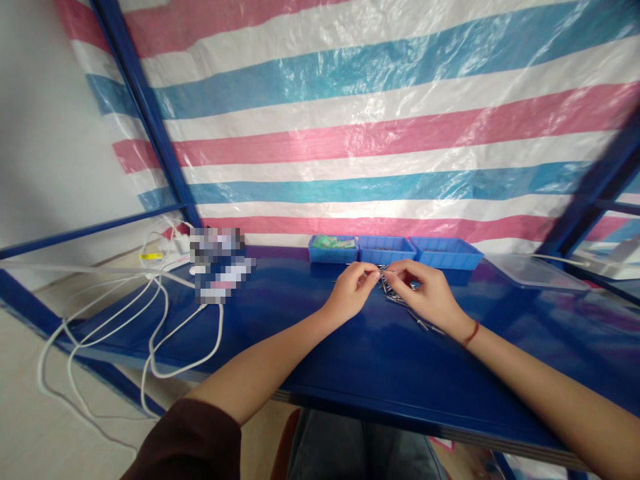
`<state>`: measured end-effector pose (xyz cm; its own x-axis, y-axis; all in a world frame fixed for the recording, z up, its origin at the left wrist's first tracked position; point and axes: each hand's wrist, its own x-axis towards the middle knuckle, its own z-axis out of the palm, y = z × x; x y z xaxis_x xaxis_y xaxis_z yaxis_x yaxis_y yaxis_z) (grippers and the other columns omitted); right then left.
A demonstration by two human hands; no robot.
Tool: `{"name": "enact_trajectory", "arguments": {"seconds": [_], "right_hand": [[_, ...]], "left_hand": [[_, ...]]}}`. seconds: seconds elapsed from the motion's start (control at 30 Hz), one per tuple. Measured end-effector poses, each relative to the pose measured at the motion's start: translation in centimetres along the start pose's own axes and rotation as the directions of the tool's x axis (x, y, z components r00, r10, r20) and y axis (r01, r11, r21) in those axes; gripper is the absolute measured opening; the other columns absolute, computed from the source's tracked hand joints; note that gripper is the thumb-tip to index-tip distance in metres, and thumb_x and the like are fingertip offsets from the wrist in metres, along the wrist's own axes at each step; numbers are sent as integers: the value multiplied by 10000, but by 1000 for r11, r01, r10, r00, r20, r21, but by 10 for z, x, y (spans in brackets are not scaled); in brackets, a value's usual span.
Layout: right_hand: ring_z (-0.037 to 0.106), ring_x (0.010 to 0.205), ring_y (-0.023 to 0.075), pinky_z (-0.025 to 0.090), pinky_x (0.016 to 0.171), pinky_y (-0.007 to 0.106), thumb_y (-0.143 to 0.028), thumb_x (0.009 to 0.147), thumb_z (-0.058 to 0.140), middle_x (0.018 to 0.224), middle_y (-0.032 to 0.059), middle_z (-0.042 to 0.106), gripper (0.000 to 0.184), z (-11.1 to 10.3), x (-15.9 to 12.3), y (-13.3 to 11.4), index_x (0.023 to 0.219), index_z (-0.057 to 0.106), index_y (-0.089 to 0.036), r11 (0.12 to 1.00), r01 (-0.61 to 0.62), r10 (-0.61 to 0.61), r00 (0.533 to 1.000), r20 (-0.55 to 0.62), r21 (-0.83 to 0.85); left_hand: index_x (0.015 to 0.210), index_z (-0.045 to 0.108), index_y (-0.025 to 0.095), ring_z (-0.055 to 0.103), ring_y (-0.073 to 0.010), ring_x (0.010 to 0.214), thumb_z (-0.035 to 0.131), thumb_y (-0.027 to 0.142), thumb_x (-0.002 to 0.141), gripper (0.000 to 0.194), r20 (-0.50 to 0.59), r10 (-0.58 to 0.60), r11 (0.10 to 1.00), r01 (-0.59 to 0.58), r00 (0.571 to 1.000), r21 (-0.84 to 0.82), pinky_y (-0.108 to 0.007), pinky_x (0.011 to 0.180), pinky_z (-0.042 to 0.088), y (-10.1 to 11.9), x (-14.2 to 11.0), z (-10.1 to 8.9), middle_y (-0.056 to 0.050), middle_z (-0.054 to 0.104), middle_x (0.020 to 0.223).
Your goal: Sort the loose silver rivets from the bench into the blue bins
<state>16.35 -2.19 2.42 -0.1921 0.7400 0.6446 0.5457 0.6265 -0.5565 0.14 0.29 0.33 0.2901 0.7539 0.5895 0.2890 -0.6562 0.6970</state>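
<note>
My left hand (351, 289) is closed in a pinch, thumb against forefinger. Facing it, my right hand (429, 293) pinches in the same way, and the fingertips of both almost meet. Whatever they hold between them is too small to make out. Below and behind the fingers lies a loose pile of thin metal pieces (396, 300), partly hidden by my hands. A few slim metal pieces (421, 323) lie apart from the pile, beside my right palm. All of this is on a dark blue tabletop (320, 360).
Three blue bins stand in a row at the back: the left bin (333, 255) holds green packets, the middle bin (386, 255) and right bin (445, 259) small items. A clear plastic lid (535, 273) lies right. White cables (163, 333) loop over the left edge beside a blurred object (220, 267).
</note>
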Motion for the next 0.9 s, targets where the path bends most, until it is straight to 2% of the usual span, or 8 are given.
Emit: {"name": "enact_trajectory", "arguments": {"seconds": [0.07,0.17,0.3,0.37,0.5,0.63,0.73,0.9], "right_hand": [[525,573,132,420,540,252,-427,827,504,678,27,616,281,-2,4,7,795,621,-174,999,-31,31,999,-19,-13],[551,574,143,438,571,270,-434,810,502,755,52,663,302,-14,18,28,807,639,-164,987,-124,106,982,-158,-106],[615,668,213,442,661,319,-427,795,499,763,95,691,323,-48,39,71,820,682,-162,878,-313,154,901,-404,-362],[627,741,249,434,672,338,-434,807,475,795,109,692,362,-64,45,94,901,691,-159,812,-390,176,873,-454,-435],[620,750,295,416,628,369,-471,797,480,809,154,679,468,-77,42,127,1060,655,-127,671,-490,329,869,-369,-557],[616,755,301,414,628,382,-453,845,387,815,169,669,486,-73,37,131,1121,610,-121,650,-489,331,871,-363,-582],[620,732,278,424,633,367,-388,832,418,795,128,674,409,-64,37,123,1101,608,-146,677,-448,302,893,-335,-584],[632,722,255,427,641,331,-384,821,448,812,97,686,394,-49,34,112,1110,589,-155,752,-307,223,951,-213,-584]], "left_hand": [[1014,549,168,562,-125,791,455,316,872,226,2,-24,999,23,1000,37,-238,705,470,-3,-1,1,-49,596,926],[1162,481,172,570,-141,828,485,315,857,338,31,-17,992,13,999,123,-284,782,471,-9,-3,3,-62,584,959],[1093,569,214,538,-204,1014,439,314,881,268,259,86,938,-166,962,305,-388,931,406,-11,-6,7,-78,589,1038],[1114,582,251,501,-227,1093,419,311,890,283,365,121,900,-257,923,353,-426,967,374,-6,-8,10,-77,576,1129],[1205,543,326,384,-245,1260,455,316,876,340,520,267,860,-444,811,251,-439,1048,290,14,-13,16,-36,468,1345],[1151,584,380,326,-263,1320,559,333,817,337,648,314,862,-495,694,113,-455,1080,241,30,-18,19,35,453,1369],[1094,616,396,353,-272,1307,612,360,775,321,666,298,889,-453,684,68,-491,1077,223,35,-15,25,51,500,1323],[1102,612,392,338,-286,1314,628,423,749,355,674,290,879,-467,679,92,-541,1078,166,29,0,50,32,505,1323]]}}
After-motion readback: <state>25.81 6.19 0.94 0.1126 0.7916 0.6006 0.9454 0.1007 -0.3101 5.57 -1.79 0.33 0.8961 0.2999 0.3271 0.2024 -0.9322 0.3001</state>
